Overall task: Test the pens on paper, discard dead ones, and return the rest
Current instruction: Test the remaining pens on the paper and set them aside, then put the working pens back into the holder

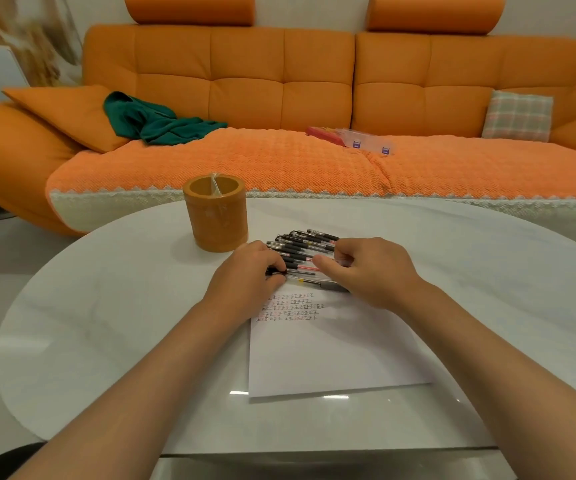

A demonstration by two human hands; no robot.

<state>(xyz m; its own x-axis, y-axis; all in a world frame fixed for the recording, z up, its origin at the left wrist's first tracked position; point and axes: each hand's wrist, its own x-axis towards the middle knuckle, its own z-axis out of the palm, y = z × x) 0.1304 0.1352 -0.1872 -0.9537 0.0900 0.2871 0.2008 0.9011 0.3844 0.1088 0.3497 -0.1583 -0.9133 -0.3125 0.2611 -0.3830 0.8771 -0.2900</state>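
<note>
Pens (302, 249), lying side by side in a fanned row across the far edge of the paper (328, 355), on the white worktop (106, 323), just right of the orange pen holder (215, 216). Pinned from both ends: left grip (245, 271) curled round the black cap ends of the nearest ones, right grip (366, 268) curled over the opposite ends with the thumb tucked against the barrels. Probably being gathered into one bundle for the return to the holder. Risks from here: round barrels slipping out of an uneven squeeze and rolling across the smooth worktop, perhaps over its edge; dead and working ones ending up mixed, with everything bunched together and no separate reject pile in sight; the loose sheet dragged along under the bundle; the holder tipped by a careless knuckle, standing so near the left grip. Count: pens, about ten showing, exact number impossible to tell under the fingers; one sheet of paper, carrying five rows of small test marks in black and red; one holder, with a scrap of clear wrapping inside; two grips, both busy; no bin for rejects anywhere in view.
</note>
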